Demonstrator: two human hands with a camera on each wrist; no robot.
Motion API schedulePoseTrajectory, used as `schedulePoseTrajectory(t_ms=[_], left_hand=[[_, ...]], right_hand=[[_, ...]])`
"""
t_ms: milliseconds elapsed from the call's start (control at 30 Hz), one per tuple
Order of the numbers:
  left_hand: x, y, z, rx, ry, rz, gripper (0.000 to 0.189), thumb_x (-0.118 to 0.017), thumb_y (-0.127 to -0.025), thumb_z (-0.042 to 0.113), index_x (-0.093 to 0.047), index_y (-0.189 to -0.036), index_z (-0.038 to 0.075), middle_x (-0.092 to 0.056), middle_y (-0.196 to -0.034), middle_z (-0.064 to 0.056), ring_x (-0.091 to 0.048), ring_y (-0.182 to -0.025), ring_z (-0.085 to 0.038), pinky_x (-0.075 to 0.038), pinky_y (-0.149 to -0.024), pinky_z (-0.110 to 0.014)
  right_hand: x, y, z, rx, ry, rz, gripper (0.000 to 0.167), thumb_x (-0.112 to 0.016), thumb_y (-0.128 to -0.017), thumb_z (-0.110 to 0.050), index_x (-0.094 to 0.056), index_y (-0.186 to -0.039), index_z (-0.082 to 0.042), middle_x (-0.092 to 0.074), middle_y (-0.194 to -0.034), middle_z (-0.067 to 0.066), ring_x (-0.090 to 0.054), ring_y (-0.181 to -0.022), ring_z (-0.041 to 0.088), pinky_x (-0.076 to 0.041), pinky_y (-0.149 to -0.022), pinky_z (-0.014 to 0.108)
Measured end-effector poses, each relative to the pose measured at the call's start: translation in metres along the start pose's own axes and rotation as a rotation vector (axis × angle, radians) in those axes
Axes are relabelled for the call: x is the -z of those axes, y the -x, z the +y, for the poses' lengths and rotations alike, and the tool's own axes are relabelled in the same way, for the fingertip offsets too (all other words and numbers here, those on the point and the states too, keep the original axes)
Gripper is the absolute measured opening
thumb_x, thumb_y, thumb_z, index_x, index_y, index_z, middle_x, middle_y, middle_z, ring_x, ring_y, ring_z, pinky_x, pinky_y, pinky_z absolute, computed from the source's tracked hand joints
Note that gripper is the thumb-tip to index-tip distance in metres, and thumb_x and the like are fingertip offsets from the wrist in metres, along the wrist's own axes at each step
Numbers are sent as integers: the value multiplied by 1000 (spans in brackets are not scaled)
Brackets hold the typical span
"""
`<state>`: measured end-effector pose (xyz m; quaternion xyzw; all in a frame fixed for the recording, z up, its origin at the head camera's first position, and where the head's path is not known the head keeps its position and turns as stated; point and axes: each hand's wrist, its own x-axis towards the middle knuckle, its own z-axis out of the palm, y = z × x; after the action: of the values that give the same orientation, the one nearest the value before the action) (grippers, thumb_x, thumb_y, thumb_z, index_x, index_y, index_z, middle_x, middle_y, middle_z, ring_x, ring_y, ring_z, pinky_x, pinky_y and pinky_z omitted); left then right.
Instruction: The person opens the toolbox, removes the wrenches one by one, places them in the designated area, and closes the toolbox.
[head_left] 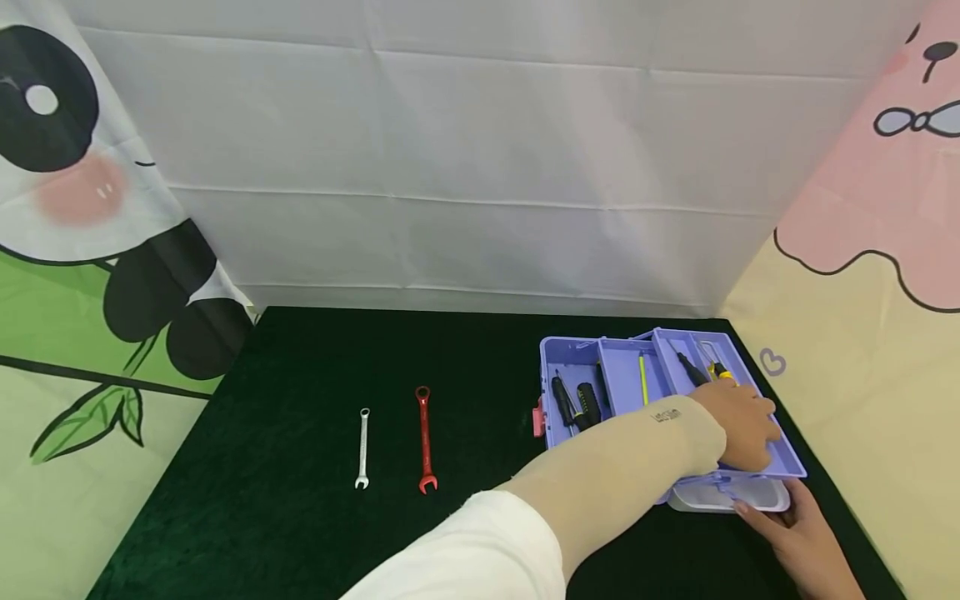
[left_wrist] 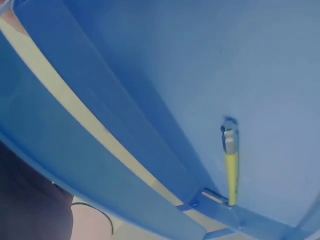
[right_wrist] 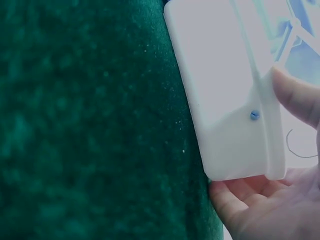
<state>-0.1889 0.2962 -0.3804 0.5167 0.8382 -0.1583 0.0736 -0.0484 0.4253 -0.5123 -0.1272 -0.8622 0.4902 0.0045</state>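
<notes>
An open lilac toolbox (head_left: 570,350) with stepped-out trays stands at the table's right side. My left hand (head_left: 738,421) reaches across over its right-hand tray, fingers bent at the outer edge, fingertips hidden. In the left wrist view a slim yellow tool (left_wrist: 231,172) with a grey end lies in a tray. Below, my right hand (head_left: 810,537) grips the near right corner of the box's white base (right_wrist: 225,100), thumb on top and fingers underneath. Screwdrivers with black handles (head_left: 588,402) lie in the left compartment; a black-handled tool (head_left: 692,369) and a yellow-and-black one (head_left: 722,372) lie near my left hand.
On the dark green cloth (head_left: 262,467) lie a small silver wrench (head_left: 363,450) and a longer red wrench (head_left: 426,442), left of the box. A pink latch (head_left: 538,418) sticks out from the box's left side. White fabric (head_left: 480,167) hangs behind the table.
</notes>
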Motion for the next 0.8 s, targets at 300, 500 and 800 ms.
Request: schedulePoseTrajectory(t_ms=[300, 500, 800], left_hand=[[-9, -13, -2, -14, 138, 51, 45, -48, -103, 52, -47, -148, 47, -49, -140, 27, -42, -131, 4, -28, -114, -21], [-9, -9, -4, -34, 249, 86, 5, -56, -104, 36, -53, -107, 39, -56, -95, 19, -52, -89, -1, -39, -81, -19], [3, -4, -4, -160, 126, 168, 38, -50, -110, 22, -52, -136, 49, -54, -125, 26, -49, -114, 7, -43, -99, -18]], right_hand=[[2, -2, -2, -64, 19, -28, 93, -68, -101, -36, -9, -157, 9, -29, -153, 34, -49, -100, -14, -50, -79, 10], [3, -2, -3, -90, 14, -44, 99, -68, -100, -40, -5, -158, 9, -26, -155, 35, -48, -99, -16, -49, -80, 10], [4, -2, -4, -103, 26, -54, 102, -67, -100, -41, -1, -160, 7, -24, -157, 34, -48, -109, -10, -48, -80, 9]])
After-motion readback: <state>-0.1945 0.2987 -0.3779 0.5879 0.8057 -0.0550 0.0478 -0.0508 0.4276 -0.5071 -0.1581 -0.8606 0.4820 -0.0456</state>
